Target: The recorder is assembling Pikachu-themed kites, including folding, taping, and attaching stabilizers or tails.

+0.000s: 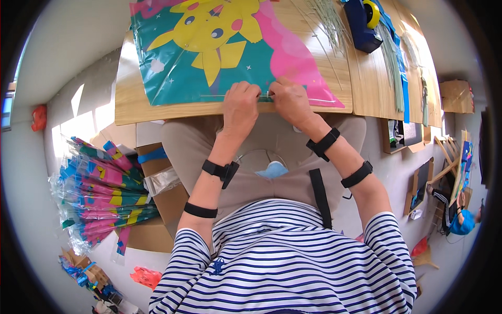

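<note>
Kite (pixel 219 47): one, on table (pixel 130 104) | left hand (pixel 240 104), right hand (pixel 290 99): both pinching its lower edge | tape dispenser (pixel 366 23): one

Kite (pixel 209 52): teal w/ pink side & yellow cartoon animal. Shirt (pixel 282 256): blue & white stripes. Tape holder (pixel 363 21): dark blue.

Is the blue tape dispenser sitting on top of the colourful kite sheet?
No, the blue tape dispenser stands on the bare wooden table, off to the right of the kite sheet and apart from it.
</note>
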Action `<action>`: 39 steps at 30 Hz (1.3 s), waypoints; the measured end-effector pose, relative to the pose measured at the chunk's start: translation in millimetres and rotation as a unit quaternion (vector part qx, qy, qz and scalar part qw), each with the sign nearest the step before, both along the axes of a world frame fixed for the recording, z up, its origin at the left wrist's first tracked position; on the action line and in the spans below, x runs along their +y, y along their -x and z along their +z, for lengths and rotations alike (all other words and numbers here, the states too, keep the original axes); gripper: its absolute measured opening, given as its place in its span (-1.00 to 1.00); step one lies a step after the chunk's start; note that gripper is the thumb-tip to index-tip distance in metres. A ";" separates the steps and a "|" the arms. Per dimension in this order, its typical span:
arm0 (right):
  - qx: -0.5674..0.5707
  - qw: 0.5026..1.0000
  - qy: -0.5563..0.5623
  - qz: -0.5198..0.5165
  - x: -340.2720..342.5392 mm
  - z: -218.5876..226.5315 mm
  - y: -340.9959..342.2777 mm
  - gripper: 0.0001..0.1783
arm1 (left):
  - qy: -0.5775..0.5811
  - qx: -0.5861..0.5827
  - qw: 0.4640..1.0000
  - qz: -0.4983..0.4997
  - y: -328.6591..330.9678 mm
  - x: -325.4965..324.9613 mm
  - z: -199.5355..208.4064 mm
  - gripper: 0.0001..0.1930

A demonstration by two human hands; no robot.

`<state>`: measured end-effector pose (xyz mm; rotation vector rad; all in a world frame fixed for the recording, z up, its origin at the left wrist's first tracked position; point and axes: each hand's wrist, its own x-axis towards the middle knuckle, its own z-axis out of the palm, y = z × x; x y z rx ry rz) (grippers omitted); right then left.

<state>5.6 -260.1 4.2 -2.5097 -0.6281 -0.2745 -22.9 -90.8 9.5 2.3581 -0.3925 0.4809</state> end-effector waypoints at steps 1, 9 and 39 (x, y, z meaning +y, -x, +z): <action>-0.009 1.000 -0.001 0.012 0.7 -1.5 -0.1 -0.98 | -0.009 0.008 1.000 -0.016 -4.2 -2.1 -2.8 -0.92; 0.045 0.998 -0.044 0.007 -6.8 -10.1 -10.1 -0.92 | -0.055 0.055 0.997 -0.020 -10.9 -9.7 -8.4 -0.96; 0.162 0.693 -0.625 -0.322 -269.6 68.9 -155.7 -0.83 | -0.061 0.163 0.982 -0.076 72.4 -8.9 14.4 -0.92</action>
